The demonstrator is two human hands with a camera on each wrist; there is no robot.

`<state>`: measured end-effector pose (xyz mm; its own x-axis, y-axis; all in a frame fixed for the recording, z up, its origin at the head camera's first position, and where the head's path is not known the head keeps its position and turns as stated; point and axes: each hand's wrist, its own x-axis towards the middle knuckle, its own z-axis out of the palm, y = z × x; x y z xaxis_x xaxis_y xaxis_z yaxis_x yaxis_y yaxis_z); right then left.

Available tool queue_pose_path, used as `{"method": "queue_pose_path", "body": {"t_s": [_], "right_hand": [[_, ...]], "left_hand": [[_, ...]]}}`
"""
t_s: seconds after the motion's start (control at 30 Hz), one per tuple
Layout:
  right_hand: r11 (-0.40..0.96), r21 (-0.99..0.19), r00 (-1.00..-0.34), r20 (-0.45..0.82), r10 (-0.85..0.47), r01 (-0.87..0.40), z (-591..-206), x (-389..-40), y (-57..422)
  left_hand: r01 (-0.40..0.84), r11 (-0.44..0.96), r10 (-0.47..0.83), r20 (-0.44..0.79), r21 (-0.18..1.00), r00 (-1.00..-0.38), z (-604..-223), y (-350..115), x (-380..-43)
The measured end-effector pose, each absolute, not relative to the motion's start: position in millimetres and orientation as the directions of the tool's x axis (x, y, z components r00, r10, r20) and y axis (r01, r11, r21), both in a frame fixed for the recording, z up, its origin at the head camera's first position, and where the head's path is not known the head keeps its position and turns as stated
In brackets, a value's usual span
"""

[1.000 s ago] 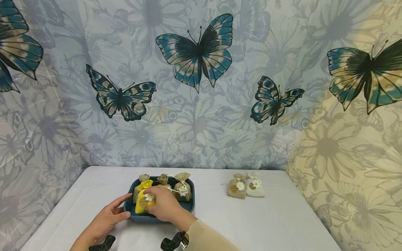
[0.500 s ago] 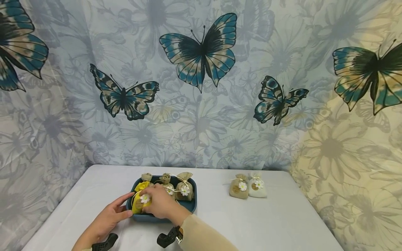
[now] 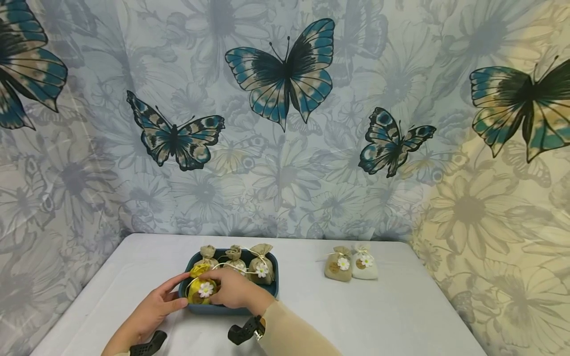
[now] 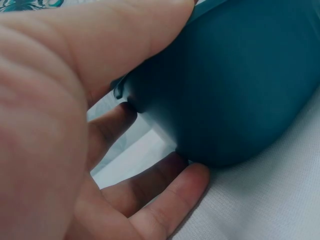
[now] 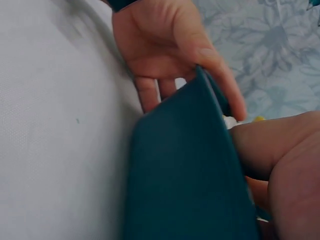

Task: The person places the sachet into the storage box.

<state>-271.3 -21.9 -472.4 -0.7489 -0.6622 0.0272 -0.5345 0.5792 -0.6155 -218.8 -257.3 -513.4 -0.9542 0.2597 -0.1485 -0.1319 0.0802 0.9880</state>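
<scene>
My right hand (image 3: 238,288) reaches over the front of a dark teal rectangular bin (image 3: 231,310) and pinches a small yellow drawstring pouch (image 3: 198,293) with a white daisy. This pouch is in the front left corner of the bin, its gathered top partly behind my fingers. At the bin's left end, my left hand (image 3: 156,309) holds the rim and end wall. The left wrist view shows its thumb (image 4: 150,25) along the rim and its other fingers against the outer wall. Behind the yellow pouch stand beige pouches: left (image 3: 207,253), middle (image 3: 233,254), and right (image 3: 261,262).
Right of the bin, a tan pouch (image 3: 337,266) and a white pouch (image 3: 364,269) sit side by side on the white-covered table (image 3: 378,321). A butterfly-print cloth (image 3: 285,198) hangs behind the table. Black straps are on both wrists.
The yellow pouch has moved slightly left and sunk into the bin's front left corner, with my right hand still gripping it. My left hand stays at the bin's end.
</scene>
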Motion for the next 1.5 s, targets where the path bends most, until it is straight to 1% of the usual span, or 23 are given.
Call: {"method": "queue_pose_path", "body": {"t_s": [0.03, 0.1, 0.23, 0.33, 0.43, 0.57, 0.67, 0.77, 0.83, 0.97, 1.17, 1.23, 1.37, 1.5], "right_hand": [[0.575, -0.629, -0.751, 0.021, -0.66, -0.523, -471.1, -270.8, -20.0], [0.546, -0.69, -0.753, -0.002, -0.657, -0.475, -467.9, -269.6, -14.5], [0.461, -0.823, -0.767, -0.049, -0.64, -0.332, -457.7, -267.5, 1.1], [0.397, -0.878, -0.779, -0.046, -0.626, -0.267, -448.5, -267.1, 15.9], [0.334, -0.908, -0.793, -0.003, -0.609, -0.253, -440.0, -267.4, 33.9], [0.222, -0.936, -0.812, 0.099, -0.576, -0.272, -432.4, -268.6, 62.7], [0.102, -0.964, -0.829, 0.156, -0.537, -0.247, -429.7, -269.3, 87.4], [0.009, -0.977, -0.857, 0.184, -0.482, -0.214, -428.6, -269.9, 114.5], [-0.018, -0.977, -0.875, 0.198, -0.442, -0.212, -428.3, -268.4, 134.3], [-0.005, -0.976, -0.913, 0.207, -0.352, -0.219, -435.9, -261.5, 177.7], [-0.03, -0.988, -0.976, 0.154, -0.155, -0.151, -461.5, -250.8, 233.9], [0.017, -0.988, -0.984, 0.152, -0.091, -0.154, -468.7, -248.6, 248.7], [0.192, -0.968, -0.986, 0.165, 0.014, -0.16, -479.0, -246.8, 270.4], [0.332, -0.939, -0.991, 0.114, 0.069, -0.085, -490.5, -248.3, 281.3]], "left_hand": [[-0.136, 0.08, 0.254, -0.152, 0.987, -0.955, -513.8, -257.0, -218.5], [-0.142, 0.08, 0.247, -0.158, 0.987, -0.956, -514.5, -256.8, -217.9], [-0.142, 0.083, 0.231, -0.157, 0.986, -0.96, -515.7, -256.6, -217.5], [-0.137, 0.079, 0.23, -0.152, 0.987, -0.961, -515.6, -256.4, -218.1], [-0.134, 0.075, 0.235, -0.148, 0.988, -0.961, -514.7, -256.3, -218.7], [-0.132, 0.077, 0.239, -0.147, 0.988, -0.96, -513.7, -256.7, -219.0], [-0.135, 0.08, 0.238, -0.15, 0.988, -0.96, -513.5, -257.6, -218.9], [-0.136, 0.085, 0.231, -0.152, 0.987, -0.961, -513.6, -258.3, -218.8], [-0.135, 0.087, 0.229, -0.152, 0.987, -0.961, -513.7, -258.2, -218.7], [-0.129, 0.09, 0.23, -0.147, 0.988, -0.962, -514.2, -256.5, -218.6], [-0.139, 0.091, 0.23, -0.157, 0.986, -0.961, -515.0, -256.9, -219.4], [-0.144, 0.091, 0.231, -0.162, 0.985, -0.959, -515.2, -257.5, -219.5], [-0.144, 0.091, 0.233, -0.162, 0.985, -0.959, -515.7, -257.2, -219.5], [-0.145, 0.089, 0.23, -0.162, 0.985, -0.96, -515.8, -255.9, -218.9]]}}
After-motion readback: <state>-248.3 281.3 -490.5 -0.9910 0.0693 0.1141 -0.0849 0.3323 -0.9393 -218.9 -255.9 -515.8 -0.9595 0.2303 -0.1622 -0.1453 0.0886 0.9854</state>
